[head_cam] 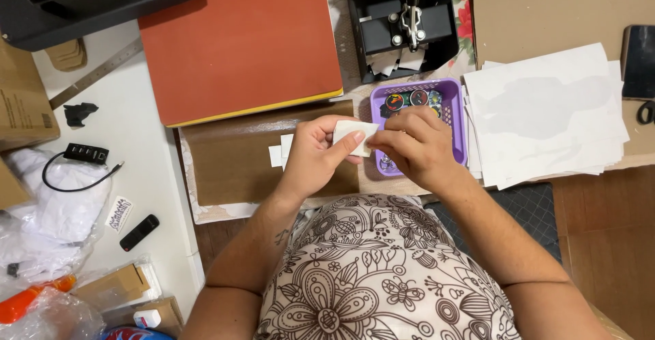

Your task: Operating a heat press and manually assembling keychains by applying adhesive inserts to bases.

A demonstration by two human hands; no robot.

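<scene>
Over cluttered worktable, small white paper square, slightly bent, clamped between left hand and right hand grips.

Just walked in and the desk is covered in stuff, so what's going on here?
A person seated at the desk holds a small white paper piece between both hands, the left hand and the right hand pinching it together. They work just above a purple basket that holds round badges. A stack of white sheets lies to the right, a brown mat with more small white pieces to the left, and a black press stands behind.
</scene>
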